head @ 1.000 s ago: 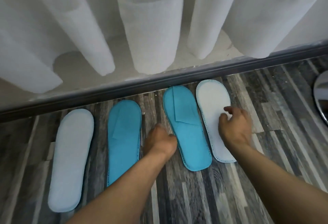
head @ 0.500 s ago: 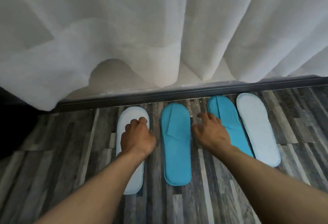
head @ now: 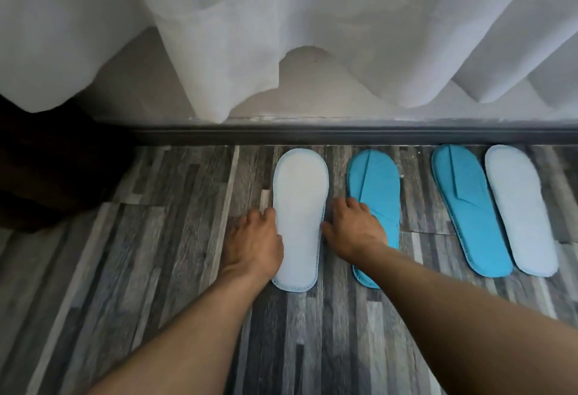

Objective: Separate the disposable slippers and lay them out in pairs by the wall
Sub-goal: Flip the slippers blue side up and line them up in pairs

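- Nearest the camera, two bare forearms are reaching forward over the grey wood-look floor [head: 297,347] toward the white slipper [head: 298,207], which serves as the landmark here.
- The left hand [head: 253,238] is lying against this slipper's left edge, fingers loosely spread and flat, pinching nothing; the fingertips are touching the rim around mid-length.
- The right hand [head: 355,229] is lying at the slipper's right edge, fingers likewise open and holding nothing, its outer side resting over the turquoise slipper [head: 375,185] just beside the landmark.
- The slipper is sitting between the two hands, its long axis running away from the person, toe toward the dark skirting board [head: 312,135]. Both hands are about equally near, so a nudge or straightening from either side looks likely.
- Well to the right of the white slipper, a second turquoise slipper [head: 469,210] and a pale slipper [head: 519,207] are lying touching, slanted slightly.
- Beyond the landmark, sheer white curtains [head: 312,35] are hanging over the wall [head: 312,91]; a dark shape to the far left cannot be made out.
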